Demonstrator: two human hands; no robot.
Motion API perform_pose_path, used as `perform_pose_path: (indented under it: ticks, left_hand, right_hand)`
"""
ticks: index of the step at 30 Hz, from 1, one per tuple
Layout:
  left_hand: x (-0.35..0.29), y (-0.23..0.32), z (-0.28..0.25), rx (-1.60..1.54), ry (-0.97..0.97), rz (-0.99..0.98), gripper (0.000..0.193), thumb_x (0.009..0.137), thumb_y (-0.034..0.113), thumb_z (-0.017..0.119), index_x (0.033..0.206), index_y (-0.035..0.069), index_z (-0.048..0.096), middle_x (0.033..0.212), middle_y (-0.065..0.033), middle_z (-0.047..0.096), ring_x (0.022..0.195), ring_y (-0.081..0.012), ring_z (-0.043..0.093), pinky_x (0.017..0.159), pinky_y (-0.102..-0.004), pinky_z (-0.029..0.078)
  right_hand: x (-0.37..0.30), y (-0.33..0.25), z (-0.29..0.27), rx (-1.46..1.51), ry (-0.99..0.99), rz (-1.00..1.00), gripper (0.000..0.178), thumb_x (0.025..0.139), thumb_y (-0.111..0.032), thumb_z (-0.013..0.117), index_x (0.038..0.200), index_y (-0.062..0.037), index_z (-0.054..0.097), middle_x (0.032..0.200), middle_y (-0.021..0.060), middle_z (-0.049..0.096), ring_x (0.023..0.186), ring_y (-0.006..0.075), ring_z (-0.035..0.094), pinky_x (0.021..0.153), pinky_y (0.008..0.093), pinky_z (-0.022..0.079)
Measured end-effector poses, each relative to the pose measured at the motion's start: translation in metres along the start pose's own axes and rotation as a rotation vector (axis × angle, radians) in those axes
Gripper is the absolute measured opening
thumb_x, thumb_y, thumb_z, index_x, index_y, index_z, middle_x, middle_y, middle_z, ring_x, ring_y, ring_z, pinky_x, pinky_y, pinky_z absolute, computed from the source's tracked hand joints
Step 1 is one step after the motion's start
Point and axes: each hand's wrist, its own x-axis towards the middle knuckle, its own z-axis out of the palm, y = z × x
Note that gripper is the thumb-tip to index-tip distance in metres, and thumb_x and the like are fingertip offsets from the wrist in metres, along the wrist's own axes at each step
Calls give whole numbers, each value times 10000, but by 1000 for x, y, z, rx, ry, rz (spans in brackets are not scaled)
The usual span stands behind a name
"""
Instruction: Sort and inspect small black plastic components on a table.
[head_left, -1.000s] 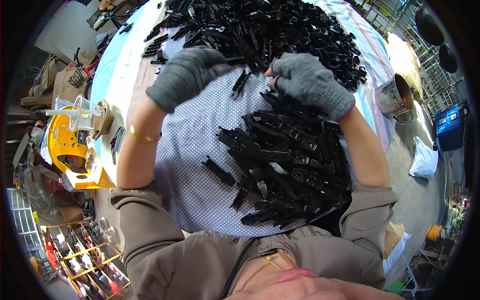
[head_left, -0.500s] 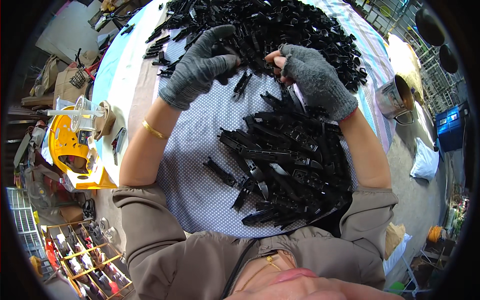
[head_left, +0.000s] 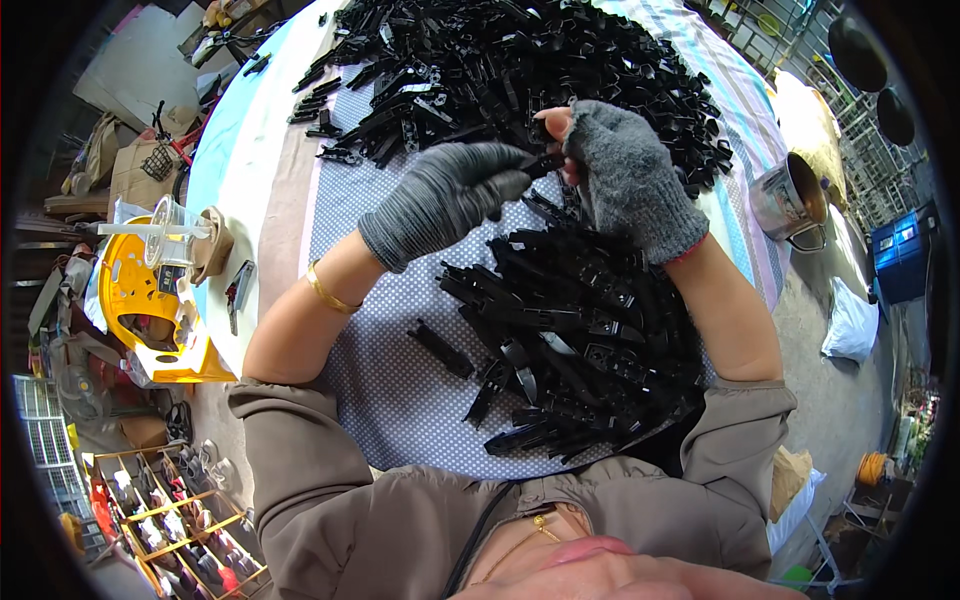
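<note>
My left hand [head_left: 445, 200], in a striped grey knitted glove, is closed on a small black plastic part [head_left: 543, 165] at its fingertips. The part reaches across to my right hand [head_left: 635, 180], which wears a grey glove with bare fingertips. The right fingers are bent together; what they grip is hidden against the dark parts. Beyond both hands spreads a large heap of small black plastic parts [head_left: 590, 60]. Closer to me lies a pile of longer black plastic pieces [head_left: 580, 330], just below my right wrist. One loose black piece [head_left: 440, 348] rests left of that pile.
A patterned cloth [head_left: 370, 420] covers the table. At its left edge are a yellow plastic stool [head_left: 130, 270], a clear cup [head_left: 165, 235] and a pair of black-handled pliers or cutters [head_left: 238, 290]. A metal mug [head_left: 790, 195] stands at the right edge.
My left hand has come down and right from the heap, its spread fingers closing on a black part beside the right hand. My right hand has shifted slightly toward me.
</note>
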Motion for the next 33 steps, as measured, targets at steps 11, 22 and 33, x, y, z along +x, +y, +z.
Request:
perform_pose_path:
  ticks: [11,22,33]
  left_hand:
    - [-3,7,-6,-32,93,-128,285,876,221,555,1068,13,593,629,26,539,545,-25,475,487,-167,408]
    - [-2,0,-3,327,118,-2,257,867,219,561,1010,13,618,812,-89,641,713,-133,586,643,-265,488]
    - [-14,-1,31,415,24,439,209,886,181,524,1005,20,584,813,-77,618,758,-175,592,714,-296,485]
  right_hand:
    - [2,-3,-9,122,-78,240,281,867,-319,563,829,-43,595,705,8,556,595,50,495,535,168,436]
    - [3,-3,-15,-517,-219,-356,390,877,-397,516,899,-22,620,723,37,588,639,96,554,575,218,457]
    - [-16,-21,22,38,-238,-144,585,888,-525,382,1001,15,578,854,102,619,826,156,613,738,271,519]
